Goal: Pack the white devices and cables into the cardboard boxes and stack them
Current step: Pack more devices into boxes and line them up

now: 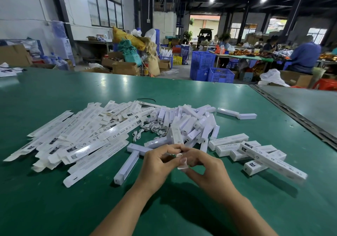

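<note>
Being pinched at its near end by left hand (158,162) and right hand (206,164): box (175,135) | flat cartons (87,137) piled toward left edge of table (54,199)

Factory packing hall: green worktop (54,93), blue crates (202,60), stacked cartons (125,68), bagged goods, workers (304,55) at long benches, high steel roof.

left hand (156,163) pinching | right hand (207,164) pinching | hands close together
</note>
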A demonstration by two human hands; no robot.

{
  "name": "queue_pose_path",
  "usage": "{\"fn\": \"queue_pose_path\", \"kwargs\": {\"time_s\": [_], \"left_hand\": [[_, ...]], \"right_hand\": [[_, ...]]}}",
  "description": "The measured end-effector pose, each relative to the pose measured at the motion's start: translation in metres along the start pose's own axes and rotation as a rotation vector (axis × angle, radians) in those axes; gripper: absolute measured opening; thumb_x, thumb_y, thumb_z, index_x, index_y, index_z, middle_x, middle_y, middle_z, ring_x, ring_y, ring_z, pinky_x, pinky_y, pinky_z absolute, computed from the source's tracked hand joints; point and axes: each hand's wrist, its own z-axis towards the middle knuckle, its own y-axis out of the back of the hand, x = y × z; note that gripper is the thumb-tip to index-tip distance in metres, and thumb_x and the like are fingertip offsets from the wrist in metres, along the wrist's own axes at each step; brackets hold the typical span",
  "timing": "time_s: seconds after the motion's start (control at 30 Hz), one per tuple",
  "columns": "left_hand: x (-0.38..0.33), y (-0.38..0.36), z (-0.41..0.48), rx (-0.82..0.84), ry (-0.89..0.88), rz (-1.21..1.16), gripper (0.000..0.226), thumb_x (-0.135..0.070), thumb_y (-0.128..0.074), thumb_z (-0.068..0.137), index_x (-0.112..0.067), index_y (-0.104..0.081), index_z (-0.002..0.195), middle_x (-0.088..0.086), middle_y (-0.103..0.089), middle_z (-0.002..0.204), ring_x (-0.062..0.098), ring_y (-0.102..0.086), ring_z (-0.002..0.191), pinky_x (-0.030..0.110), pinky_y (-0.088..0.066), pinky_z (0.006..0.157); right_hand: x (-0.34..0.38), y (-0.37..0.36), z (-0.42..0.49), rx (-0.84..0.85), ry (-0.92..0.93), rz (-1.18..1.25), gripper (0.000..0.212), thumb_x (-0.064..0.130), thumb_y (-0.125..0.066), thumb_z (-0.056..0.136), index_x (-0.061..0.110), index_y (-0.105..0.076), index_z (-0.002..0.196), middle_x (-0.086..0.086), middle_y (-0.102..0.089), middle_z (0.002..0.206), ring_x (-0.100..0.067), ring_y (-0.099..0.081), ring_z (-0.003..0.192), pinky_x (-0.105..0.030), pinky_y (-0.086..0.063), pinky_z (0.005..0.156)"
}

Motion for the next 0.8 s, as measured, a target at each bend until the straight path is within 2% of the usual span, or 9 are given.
{"fn": "queue_pose_path", "kwargs": {"time_s": [0.1, 0.23, 0.3, 0.4, 0.47, 0.53, 0.63, 0.8], "left_hand": [[0.0012, -0.0004, -0.0008, -0.018, 0.007, 0.015, 0.032, -0.001, -0.074, 0.085, -0.032, -0.079, 0.089, -0.008, -0.076, 0.107, 0.015, -0.072, 0.103, 0.024, -0.058, 0.081], [0.0007, -0.0018, -0.0030, -0.013, -0.001, 0.080, 0.034, 0.005, -0.064, 0.092, -0.026, -0.074, 0.100, -0.014, -0.074, 0.113, 0.006, -0.068, 0.108, 0.022, -0.057, 0.084], [-0.0004, -0.0026, -0.0037, -0.007, -0.007, 0.092, 0.035, 0.007, -0.062, 0.093, -0.025, -0.074, 0.102, -0.014, -0.073, 0.114, 0.005, -0.068, 0.110, 0.020, -0.056, 0.084], [-0.0002, -0.0035, -0.0048, 0.009, -0.015, 0.078, 0.037, 0.009, -0.059, 0.093, -0.023, -0.074, 0.106, -0.008, -0.073, 0.116, 0.009, -0.066, 0.114, 0.025, -0.056, 0.089], [0.0006, -0.0037, -0.0053, 0.022, -0.033, 0.093, 0.034, 0.004, -0.059, 0.092, -0.022, -0.073, 0.110, -0.008, -0.072, 0.119, 0.010, -0.065, 0.117, 0.027, -0.056, 0.091], [0.0010, -0.0035, -0.0049, 0.025, -0.043, 0.125, 0.032, -0.007, -0.060, 0.089, -0.022, -0.073, 0.114, -0.010, -0.071, 0.120, 0.009, -0.063, 0.119, 0.028, -0.054, 0.095], [0.0008, -0.0029, -0.0043, 0.010, -0.040, 0.151, 0.032, -0.014, -0.066, 0.086, -0.025, -0.072, 0.116, -0.014, -0.070, 0.121, 0.008, -0.065, 0.115, 0.025, -0.053, 0.096], [0.0005, -0.0024, -0.0040, -0.014, -0.047, 0.172, 0.038, -0.001, -0.075, 0.085, -0.026, -0.072, 0.114, -0.013, -0.071, 0.121, 0.008, -0.068, 0.109, 0.023, -0.054, 0.093]], "right_hand": [[0.0022, -0.0015, -0.0014, -0.068, -0.035, -0.006, 0.033, 0.024, -0.080, 0.081, 0.034, -0.064, 0.107, 0.028, -0.066, 0.095, -0.004, -0.066, 0.084, -0.021, -0.054, 0.078], [0.0029, -0.0027, -0.0027, -0.143, -0.063, -0.046, 0.044, 0.019, -0.078, 0.082, 0.044, -0.056, 0.110, 0.022, -0.064, 0.083, -0.002, -0.064, 0.083, -0.018, -0.051, 0.076], [0.0021, -0.0031, -0.0027, -0.180, -0.043, -0.057, 0.043, 0.014, -0.079, 0.081, 0.040, -0.060, 0.109, 0.023, -0.062, 0.079, 0.002, -0.062, 0.080, -0.011, -0.048, 0.073], [0.0028, -0.0052, -0.0009, -0.233, 0.048, -0.105, 0.026, 0.006, -0.078, 0.079, 0.019, -0.072, 0.101, 0.034, -0.062, 0.091, 0.010, -0.061, 0.079, -0.005, -0.046, 0.074], [0.0020, -0.0054, 0.0001, -0.268, 0.112, -0.122, 0.015, 0.004, -0.076, 0.081, 0.010, -0.074, 0.094, 0.022, -0.066, 0.106, 0.008, -0.064, 0.083, -0.009, -0.050, 0.077], [0.0014, -0.0040, 0.0006, -0.297, 0.135, -0.128, 0.011, 0.005, -0.073, 0.082, 0.008, -0.075, 0.092, 0.010, -0.070, 0.107, 0.006, -0.066, 0.085, -0.011, -0.051, 0.079], [0.0013, -0.0014, 0.0007, -0.313, 0.138, -0.148, 0.012, 0.007, -0.073, 0.082, 0.008, -0.076, 0.093, 0.007, -0.071, 0.107, 0.006, -0.066, 0.086, -0.011, -0.051, 0.080], [0.0016, -0.0009, 0.0019, -0.311, 0.141, -0.172, 0.018, 0.013, -0.073, 0.081, 0.008, -0.077, 0.098, 0.005, -0.073, 0.106, 0.000, -0.068, 0.088, -0.018, -0.055, 0.081]]}}
